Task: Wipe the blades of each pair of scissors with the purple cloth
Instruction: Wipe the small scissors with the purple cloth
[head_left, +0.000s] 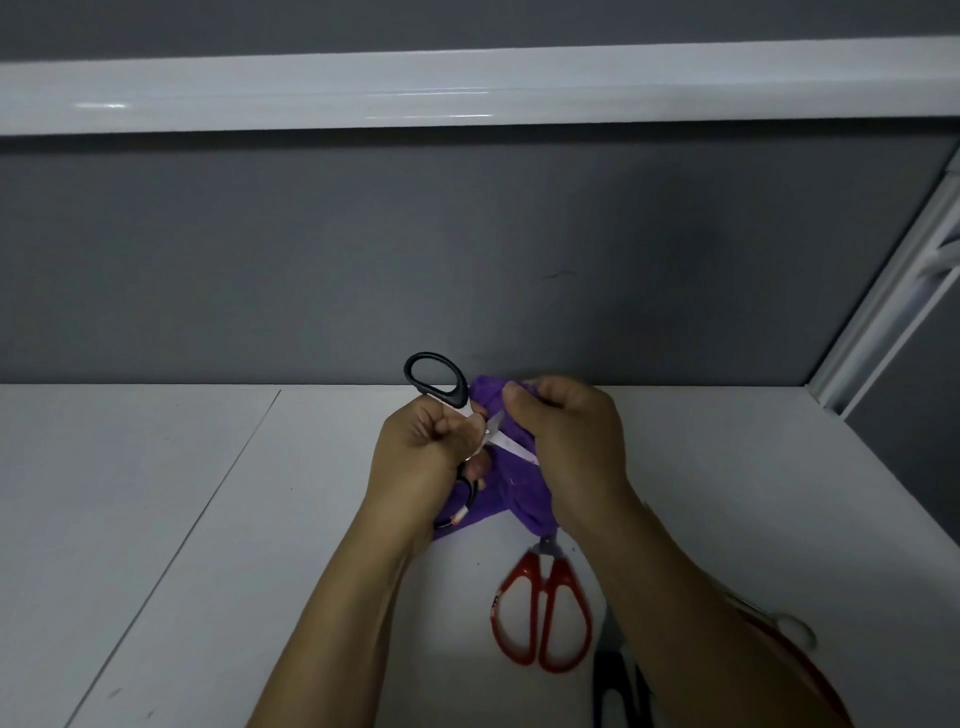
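Purple cloth (519, 493) hung bunched a little above the white table (208, 519), near its back edge, with the lower folds trailing toward the surface. The right hand (566, 441) was closed around the cloth and seemed to pinch it over one bright blade (506, 441). The left hand (421, 447) was clamped around the handle part of the black-handled scissors (460, 389), with one loop standing free above the fist.

Red-handled scissors (529, 564) lay flat on the table below the cloth, their blades hidden under it. A dark tool (605, 686) lay just beside them, half under the right forearm; I could not tell what it was.

I judged the cloth soft and light. The scissors looked stiff, smooth and sharp, so the safe hold was at the handles, and the wiping should go along the flat of the blade.
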